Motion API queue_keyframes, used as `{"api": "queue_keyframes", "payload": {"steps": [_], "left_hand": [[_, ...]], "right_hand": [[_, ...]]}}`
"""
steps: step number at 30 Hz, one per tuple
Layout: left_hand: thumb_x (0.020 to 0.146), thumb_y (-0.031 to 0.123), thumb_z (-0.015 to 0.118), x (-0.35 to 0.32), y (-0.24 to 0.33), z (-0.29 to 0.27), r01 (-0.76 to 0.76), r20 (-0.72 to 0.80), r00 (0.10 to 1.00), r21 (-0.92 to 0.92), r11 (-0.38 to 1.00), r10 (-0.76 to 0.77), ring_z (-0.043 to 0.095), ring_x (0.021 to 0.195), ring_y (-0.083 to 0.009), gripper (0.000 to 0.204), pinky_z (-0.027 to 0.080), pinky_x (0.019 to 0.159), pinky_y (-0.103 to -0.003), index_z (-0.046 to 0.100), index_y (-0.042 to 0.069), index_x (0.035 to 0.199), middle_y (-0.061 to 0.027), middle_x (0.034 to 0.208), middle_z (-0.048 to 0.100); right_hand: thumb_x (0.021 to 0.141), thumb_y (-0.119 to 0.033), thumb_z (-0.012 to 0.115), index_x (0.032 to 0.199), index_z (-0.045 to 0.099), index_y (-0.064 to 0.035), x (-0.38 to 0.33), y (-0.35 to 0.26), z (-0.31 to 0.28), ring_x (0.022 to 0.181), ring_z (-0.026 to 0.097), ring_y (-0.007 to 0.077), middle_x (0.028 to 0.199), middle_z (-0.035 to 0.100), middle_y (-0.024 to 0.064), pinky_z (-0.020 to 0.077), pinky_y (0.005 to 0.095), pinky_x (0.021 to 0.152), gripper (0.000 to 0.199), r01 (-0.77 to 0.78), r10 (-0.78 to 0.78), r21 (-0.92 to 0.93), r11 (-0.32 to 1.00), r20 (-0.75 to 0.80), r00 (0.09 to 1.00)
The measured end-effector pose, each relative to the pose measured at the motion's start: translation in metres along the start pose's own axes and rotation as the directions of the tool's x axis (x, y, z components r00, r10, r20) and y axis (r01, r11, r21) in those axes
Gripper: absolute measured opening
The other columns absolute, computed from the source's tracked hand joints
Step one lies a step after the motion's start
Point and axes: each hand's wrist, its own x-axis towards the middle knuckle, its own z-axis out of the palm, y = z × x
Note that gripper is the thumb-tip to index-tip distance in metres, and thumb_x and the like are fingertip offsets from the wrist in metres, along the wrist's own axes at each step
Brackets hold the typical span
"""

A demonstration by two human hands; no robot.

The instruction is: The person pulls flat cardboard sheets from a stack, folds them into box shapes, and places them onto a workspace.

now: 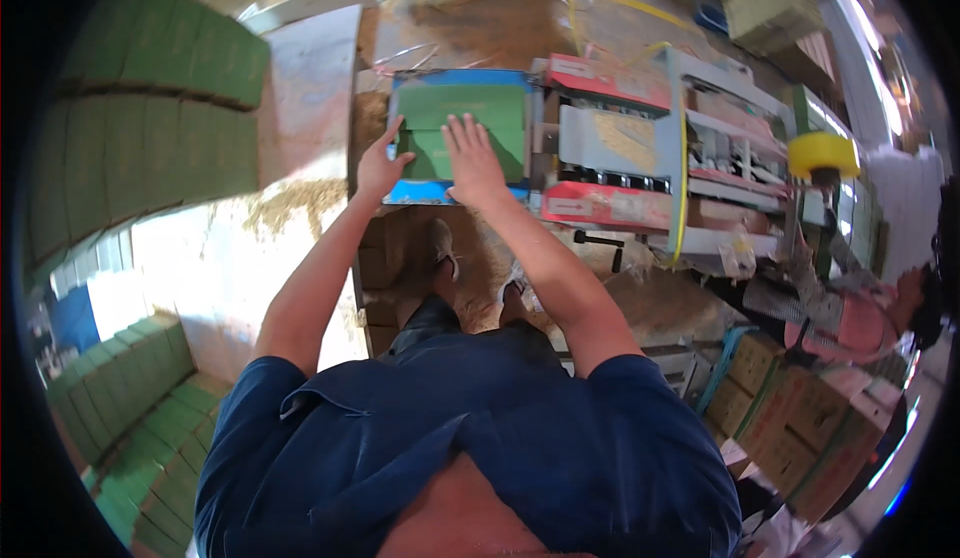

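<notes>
A flat green cardboard box (430,108) lies on a blue plate (420,194) in front of me, and a seam runs across its top. My right hand (475,163) rests on the box's top, right of its middle, with the fingers stretched out. At the box's left edge is my left hand (380,166), its thumb and fingers spread apart. The thumb points toward the box's near left part. Neither hand is wrapped round anything.
Right of the box stands a machine with red side guards (610,206) and a crank handle (600,243). Green boxes (150,148) are stacked left, beside a pale tabletop (310,88). Another person (850,313) is at far right, near brown cartons (790,418).
</notes>
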Motion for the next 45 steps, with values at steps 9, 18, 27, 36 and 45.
{"api": "queue_keyframes", "payload": {"steps": [9, 18, 27, 36, 45], "left_hand": [[0.073, 0.017, 0.081, 0.016, 0.069, 0.066, -0.251, 0.094, 0.963, -0.018, 0.968, 0.252, 0.064, 0.100, -0.0370, 0.072, 0.050, 0.087, -0.043, 0.055, 0.030, 0.139, -0.0194, 0.107, 0.066], [0.072, 0.032, 0.079, 0.012, 0.155, 0.126, -0.161, 0.270, 0.951, 0.021, 0.987, 0.149, 0.066, 0.100, -0.0334, 0.066, 0.055, 0.081, -0.045, 0.057, 0.035, 0.135, -0.0155, 0.109, 0.066], [0.079, 0.022, 0.076, -0.091, 0.006, 0.111, -0.268, 0.301, 0.817, -0.556, 0.787, 0.491, 0.066, 0.099, -0.0241, 0.060, 0.052, 0.087, -0.040, 0.057, 0.006, 0.134, -0.0143, 0.108, 0.069], [0.090, 0.027, 0.069, -0.155, -0.125, -0.173, -0.040, -0.176, 0.916, -0.934, 0.354, -0.361, 0.065, 0.095, -0.0177, 0.063, 0.056, 0.079, -0.034, 0.046, 0.010, 0.146, -0.0090, 0.120, 0.066], [0.085, 0.040, 0.074, -0.158, -0.131, -0.391, -0.381, -0.863, 0.252, -0.504, 0.775, -0.437, 0.047, 0.131, -0.0320, 0.080, 0.038, 0.109, -0.038, 0.041, 0.003, 0.147, -0.0216, 0.142, 0.048]], "right_hand": [[0.078, -0.001, 0.060, 0.140, 0.042, 0.0023, -0.057, 0.071, -0.017, 0.144, 0.027, 0.0369, 0.152, 0.035, 0.0186, 0.0225, 0.0434, 0.120, 0.065, -0.132, 0.137, 0.060, 0.989, -0.095, 0.986], [0.079, -0.012, 0.067, 0.123, 0.061, -0.0016, -0.170, 0.010, -0.029, 0.130, 0.047, 0.0402, 0.137, 0.052, 0.0224, 0.0389, 0.0453, 0.109, 0.045, -0.146, 0.209, 0.566, 0.811, -0.048, 0.977], [0.081, -0.022, 0.072, 0.122, 0.066, -0.0041, -0.201, 0.071, -0.016, 0.099, 0.068, 0.0318, 0.109, 0.071, 0.0182, 0.0516, 0.0395, 0.089, 0.046, -0.028, -0.119, 0.335, 0.942, 0.410, 0.904], [0.081, -0.022, 0.077, 0.134, 0.054, 0.0052, 0.108, -0.194, -0.241, 0.124, 0.056, 0.0299, 0.133, 0.059, 0.0224, 0.0409, 0.0380, 0.106, 0.064, 0.301, -0.306, 0.570, 0.764, -0.090, 0.948], [0.079, -0.037, 0.080, 0.134, 0.053, 0.0025, 0.213, -0.501, -0.442, 0.125, 0.054, 0.0305, 0.131, 0.058, 0.0238, 0.0392, 0.0365, 0.107, 0.073, 0.959, -0.683, 0.151, 0.240, -0.676, 0.277]]}}
